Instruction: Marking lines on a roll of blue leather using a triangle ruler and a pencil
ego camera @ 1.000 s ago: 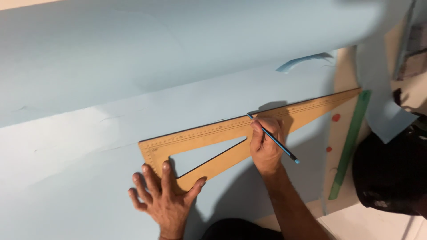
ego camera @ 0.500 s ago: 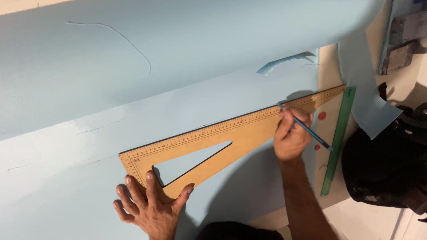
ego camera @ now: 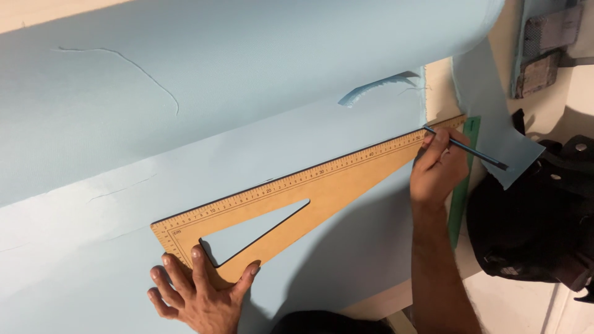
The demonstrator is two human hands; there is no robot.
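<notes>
Clearly, the large wooden set-square with a triangular cut-out (ego camera: 291, 198) is the landmark, and it lies flat on the pale blue sheet of fabric (ego camera: 93, 247) that covers the tabletop (ego camera: 440, 93). Its long graduated edge runs as a diagonal, from the blunt end near the person up to the narrow tip far to the right.

The left hand (ego camera: 199, 291) lies on the blunt lower end of the set-square, fingers spread wide and pressed flat, so that it pins the wood to the cloth. The right hand (ego camera: 438, 166) is at the opposite end, near the narrow tip, and it pinches a thin dark blue pencil (ego camera: 465, 148). The point of the pencil touches the graduated edge very close to the tip, and its shaft leans away to the right. So the right hand is the nearer one to the tip, and the left hand is well apart from it.

Beyond the tip, the fabric ends in a frayed border, and a bare strip of tabletop shows there. Just beside the tip, a narrow green plastic ruler (ego camera: 461, 192) lies on that strip. A black bag (ego camera: 538, 216) stands further right of the set-square. Above the graduated edge, a thick roll of the same blue fabric (ego camera: 247, 74) lies near, with flat cloth between them.
</notes>
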